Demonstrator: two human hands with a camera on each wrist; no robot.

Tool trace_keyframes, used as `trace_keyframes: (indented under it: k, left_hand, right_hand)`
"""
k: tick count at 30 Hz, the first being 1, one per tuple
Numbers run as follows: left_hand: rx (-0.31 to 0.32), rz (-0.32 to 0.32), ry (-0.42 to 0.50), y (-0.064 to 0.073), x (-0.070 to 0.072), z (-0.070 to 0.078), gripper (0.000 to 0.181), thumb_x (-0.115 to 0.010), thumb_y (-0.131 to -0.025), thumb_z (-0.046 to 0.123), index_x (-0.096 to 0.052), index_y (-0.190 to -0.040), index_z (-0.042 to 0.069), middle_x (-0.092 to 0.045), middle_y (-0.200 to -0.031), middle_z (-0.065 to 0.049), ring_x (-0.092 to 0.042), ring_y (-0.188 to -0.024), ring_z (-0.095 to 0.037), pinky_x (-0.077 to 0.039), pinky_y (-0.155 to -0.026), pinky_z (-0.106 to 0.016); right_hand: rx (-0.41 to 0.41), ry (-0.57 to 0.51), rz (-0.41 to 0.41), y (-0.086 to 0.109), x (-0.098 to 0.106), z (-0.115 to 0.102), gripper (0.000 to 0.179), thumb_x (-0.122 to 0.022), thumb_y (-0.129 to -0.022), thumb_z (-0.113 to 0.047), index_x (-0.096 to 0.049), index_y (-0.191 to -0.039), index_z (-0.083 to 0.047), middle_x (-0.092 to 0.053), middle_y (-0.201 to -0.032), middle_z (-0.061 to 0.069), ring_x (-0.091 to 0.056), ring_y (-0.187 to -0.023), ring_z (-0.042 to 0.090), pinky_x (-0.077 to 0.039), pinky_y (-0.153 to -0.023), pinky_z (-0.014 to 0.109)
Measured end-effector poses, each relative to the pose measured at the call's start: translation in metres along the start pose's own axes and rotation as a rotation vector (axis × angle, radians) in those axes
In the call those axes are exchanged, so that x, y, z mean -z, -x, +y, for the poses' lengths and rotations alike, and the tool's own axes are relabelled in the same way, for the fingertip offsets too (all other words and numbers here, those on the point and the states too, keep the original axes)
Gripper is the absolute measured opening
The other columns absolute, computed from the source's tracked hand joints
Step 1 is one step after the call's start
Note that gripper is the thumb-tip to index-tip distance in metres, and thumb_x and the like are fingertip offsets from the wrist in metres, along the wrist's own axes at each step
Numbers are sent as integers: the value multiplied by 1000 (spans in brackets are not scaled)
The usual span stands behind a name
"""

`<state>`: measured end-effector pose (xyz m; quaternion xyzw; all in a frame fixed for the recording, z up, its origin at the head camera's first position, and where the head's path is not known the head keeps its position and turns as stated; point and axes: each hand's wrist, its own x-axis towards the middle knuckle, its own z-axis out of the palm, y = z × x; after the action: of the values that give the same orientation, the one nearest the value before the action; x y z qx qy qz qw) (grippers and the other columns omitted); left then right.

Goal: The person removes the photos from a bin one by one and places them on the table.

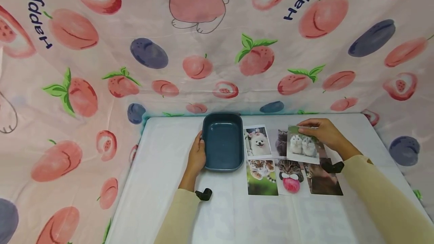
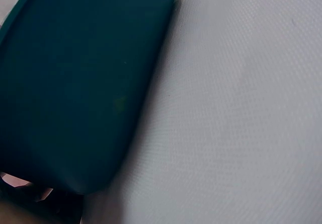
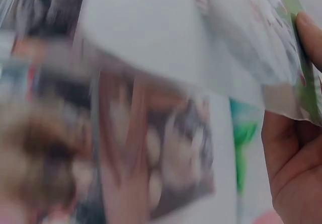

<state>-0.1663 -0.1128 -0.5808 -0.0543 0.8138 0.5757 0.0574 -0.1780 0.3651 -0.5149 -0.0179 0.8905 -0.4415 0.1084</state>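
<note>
My left hand (image 1: 197, 153) grips a dark blue rectangular dish (image 1: 222, 144) by its left side, thumb near the rim. The left wrist view is mostly filled by the dish's outer side (image 2: 80, 83). With its thumb and fingers, my right hand (image 1: 322, 133) pinches the top of a photo card (image 1: 303, 148) showing two small white furry animals. That card overlaps a grey cat photo (image 1: 281, 144) in the head view. In the right wrist view the held card (image 3: 241, 32) is bent, with the thumb (image 3: 310, 38) on its picture face and other photos blurred below.
Left of the grey cat lies a white dog photo (image 1: 259, 144). In the front row are a tiger cub photo (image 1: 262, 183), a cat photo (image 1: 291, 176) with a pink ball, and a brown photo (image 1: 325, 183). A fruit-print cloth (image 1: 210, 97) hangs behind the white table (image 1: 251, 217).
</note>
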Motion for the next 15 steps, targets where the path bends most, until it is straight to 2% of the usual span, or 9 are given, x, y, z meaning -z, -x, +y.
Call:
trace_keyframes:
  k: [1, 3, 6, 9, 11, 13, 15]
  left_hand:
    - [-4, 1, -3, 0, 0, 0, 50, -32, -113, 32, -29, -162, 26, -30, -168, -5, -22, -157, -28, -19, -128, -53]
    - [-1, 1, -5, 0, 0, 0, 50, -32, -113, 32, -29, -162, 26, -30, -168, -5, -22, -157, -28, -19, -128, -52]
    - [-7, 1, -4, 1, 0, 1, 50, -32, -113, 31, -29, -163, 24, -30, -168, -7, -22, -157, -30, -19, -127, -54]
    - [-11, 2, -1, 2, 0, 1, 50, -32, -113, 31, -29, -163, 23, -29, -168, -7, -22, -157, -30, -18, -127, -54]
    - [-19, 3, -6, 1, 0, 1, 50, -32, -113, 30, -28, -163, 22, -29, -168, -8, -22, -157, -31, -19, -127, -55]
    - [-19, 2, -9, 1, 0, 0, 50, -32, -113, 31, -28, -163, 23, -29, -169, -8, -22, -157, -31, -18, -127, -55]
    - [-22, 2, -11, 1, 0, 0, 50, -32, -113, 30, -28, -163, 22, -29, -168, -9, -22, -157, -32, -19, -127, -55]
  right_hand:
    - [-14, 3, 10, 3, 5, 7, 52, -69, -95, -49, -69, -130, -10, -64, -133, 12, -51, -133, 37, -51, -99, 54]
    - [-44, 19, 33, 8, 14, 19, 54, -68, -95, -51, -69, -131, -10, -66, -131, 5, -54, -129, 31, -53, -95, 48]
    - [-82, 48, 62, 15, 26, 35, 56, -69, -94, -53, -70, -130, -11, -65, -123, -11, -55, -119, 11, -52, -88, 32]
    - [-100, 53, 74, 21, 37, 48, 57, -70, -93, -52, -69, -130, -9, -62, -113, -25, -51, -106, -7, -47, -85, 25]
    - [-104, 54, 72, 24, 44, 56, 57, -71, -93, -51, -69, -131, -8, -59, -108, -32, -48, -101, -14, -45, -84, 22]
    - [-116, 53, 62, 27, 50, 65, 58, -71, -93, -50, -68, -131, -5, -57, -105, -34, -48, -98, -14, -47, -82, 21]
    - [-140, 64, 47, 31, 57, 74, 60, -71, -93, -50, -67, -133, -5, -57, -108, -32, -51, -101, -9, -49, -81, 24]
